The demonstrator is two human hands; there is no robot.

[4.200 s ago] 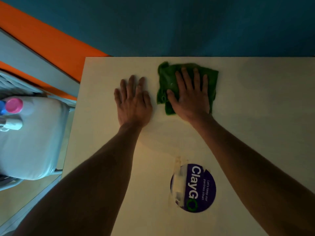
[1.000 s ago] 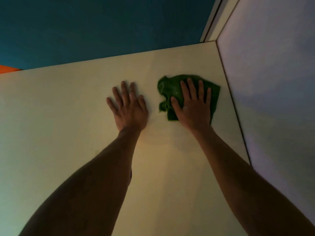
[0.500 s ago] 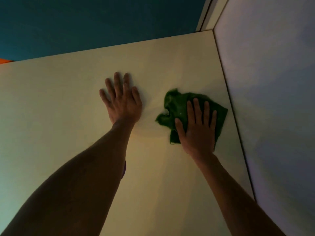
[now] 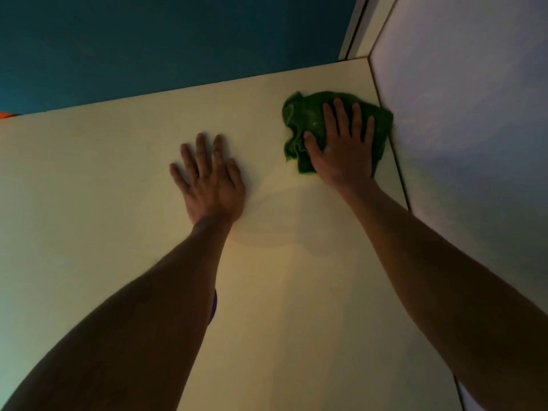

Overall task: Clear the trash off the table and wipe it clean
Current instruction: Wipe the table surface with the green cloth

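A crumpled green cloth (image 4: pixel 305 120) lies on the pale table (image 4: pixel 103 185) near its far right corner, its right edge touching the wall. My right hand (image 4: pixel 341 149) presses flat on the cloth with straight, spread fingers. My left hand (image 4: pixel 209 182) rests flat on the bare tabletop to the left of the cloth, fingers straight and holding nothing. No trash shows on the table.
A pale wall (image 4: pixel 474 143) runs along the table's right edge. Dark teal floor (image 4: pixel 148 40) lies beyond the far edge. A sliver of a purple sticker (image 4: pixel 213 310) peeks out from under my left forearm.
My right hand has pushed the cloth away from me and to the right, up to the wall near the far corner. My left hand stays flat in place.
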